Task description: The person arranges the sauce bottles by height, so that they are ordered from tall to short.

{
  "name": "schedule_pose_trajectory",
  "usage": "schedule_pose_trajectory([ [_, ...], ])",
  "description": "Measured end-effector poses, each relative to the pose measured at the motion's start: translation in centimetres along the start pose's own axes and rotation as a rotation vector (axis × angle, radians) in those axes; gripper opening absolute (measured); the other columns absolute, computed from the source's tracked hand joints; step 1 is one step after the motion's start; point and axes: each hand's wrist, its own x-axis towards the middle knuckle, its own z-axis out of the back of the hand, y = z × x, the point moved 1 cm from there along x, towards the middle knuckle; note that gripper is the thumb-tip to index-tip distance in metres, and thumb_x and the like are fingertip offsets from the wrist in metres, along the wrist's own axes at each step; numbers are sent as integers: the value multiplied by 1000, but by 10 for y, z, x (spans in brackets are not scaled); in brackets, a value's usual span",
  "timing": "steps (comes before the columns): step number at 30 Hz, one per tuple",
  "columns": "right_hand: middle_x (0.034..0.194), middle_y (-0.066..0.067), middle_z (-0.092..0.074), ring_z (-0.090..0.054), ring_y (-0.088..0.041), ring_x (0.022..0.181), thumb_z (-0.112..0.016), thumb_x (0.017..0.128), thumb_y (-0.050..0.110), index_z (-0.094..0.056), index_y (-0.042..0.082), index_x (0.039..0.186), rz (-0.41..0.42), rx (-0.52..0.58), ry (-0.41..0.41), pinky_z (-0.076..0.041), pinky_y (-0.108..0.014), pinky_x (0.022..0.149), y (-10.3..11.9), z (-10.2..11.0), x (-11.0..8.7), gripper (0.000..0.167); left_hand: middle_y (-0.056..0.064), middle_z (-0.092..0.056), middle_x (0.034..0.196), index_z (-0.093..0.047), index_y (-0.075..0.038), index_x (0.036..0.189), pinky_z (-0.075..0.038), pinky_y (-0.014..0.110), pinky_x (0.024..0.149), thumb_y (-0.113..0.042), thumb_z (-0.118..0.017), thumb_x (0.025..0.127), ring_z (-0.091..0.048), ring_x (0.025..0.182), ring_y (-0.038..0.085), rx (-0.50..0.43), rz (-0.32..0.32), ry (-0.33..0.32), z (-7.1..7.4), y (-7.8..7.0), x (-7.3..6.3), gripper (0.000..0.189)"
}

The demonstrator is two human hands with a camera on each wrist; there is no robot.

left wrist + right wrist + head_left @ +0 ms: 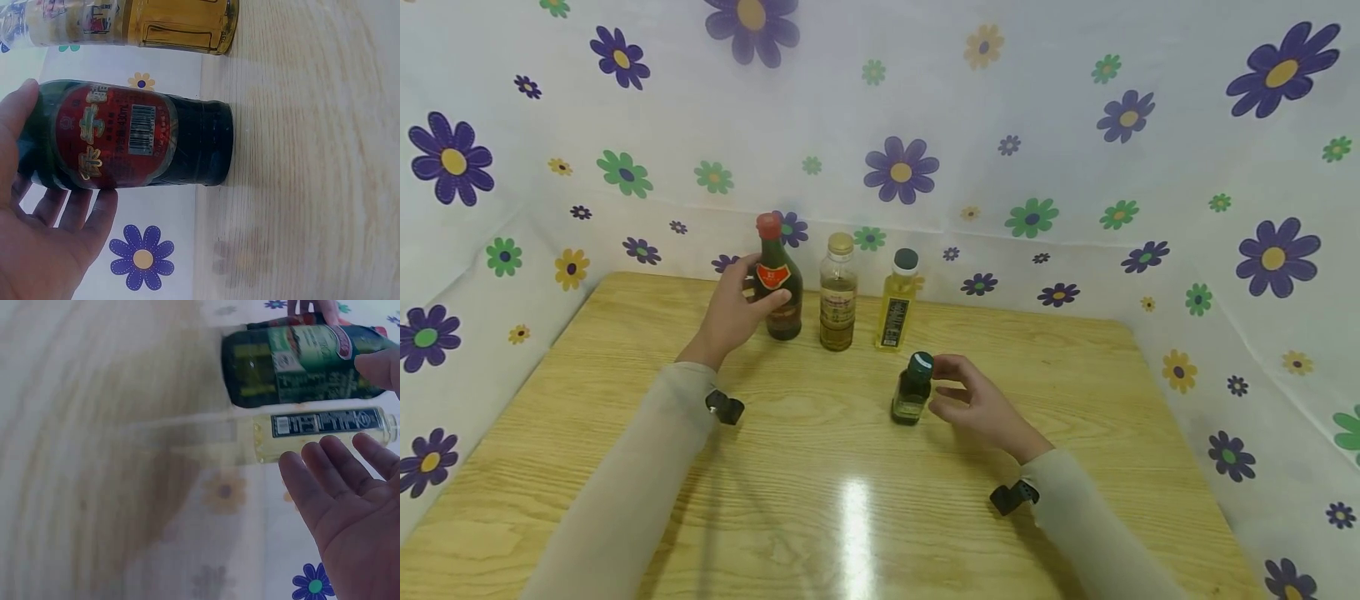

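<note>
In the head view my left hand [735, 310] is around a dark green bottle [784, 323] with a red cap, its thumb across the front. The left wrist view shows the bottle's red label [112, 134] and my left fingers [100, 215] against its side. My right hand [981, 408] is beside a small dark green bottle [912, 396] with a green cap. In the right wrist view its fingers [334, 465] are spread apart from this bottle [294, 365], while the thumb overlaps the bottle's upper part; whether it touches cannot be told.
A gold-capped bottle [837, 304] of brownish liquid and a slim dark-capped bottle [895, 312] of yellow liquid stand between the hands, toward the back of the wooden table [805, 467]. A white flower-print cloth [820, 108] surrounds the table's back and sides.
</note>
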Motion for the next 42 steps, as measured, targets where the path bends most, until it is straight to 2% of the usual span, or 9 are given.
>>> schedule_pose_trajectory([
  [9, 136, -11, -60, -57, -30, 127, -77, 94, 9, -53, 9, 141, -14, -1, -5, -53, -41, 105, -3, -18, 4, 53, 15, -49, 143, -41, -6, 155, -42, 54, 114, -27, -76, 96, -48, 133, 31, -8, -22, -2, 0, -1, 2, 72],
  [17, 128, -11, -64, -61, -29, 125, -76, 94, 8, -60, 9, 130, -29, 1, -13, -56, -30, 99, -3, -21, 6, 40, 15, -50, 143, -41, -6, 155, -42, 56, 114, -28, -77, 96, -49, 133, 32, -19, -31, 1, -1, 0, 1, 72],
  [31, 123, -10, -66, -64, -30, 119, -78, 94, 10, -61, 10, 130, -31, -25, -30, -59, -31, 93, -5, -21, 4, 40, 15, -48, 144, -40, -7, 155, -41, 55, 112, -33, -75, 96, -47, 133, 30, -7, -46, 15, -1, 4, 4, 74],
  [36, 123, -9, -66, -65, -29, 119, -78, 94, 11, -62, 11, 131, -28, -38, -32, -59, -31, 93, -7, -21, 5, 41, 15, -47, 145, -39, -7, 156, -43, 57, 111, -32, -76, 96, -48, 133, 31, -9, -33, 8, -2, 5, 3, 74],
  [42, 123, -9, -66, -65, -28, 119, -78, 93, 10, -62, 10, 130, -19, -44, -38, -59, -32, 93, -8, -22, 6, 40, 15, -46, 148, -39, -9, 157, -36, 62, 116, -33, -76, 96, -46, 137, 34, -20, -7, 1, -1, 6, 1, 76],
])
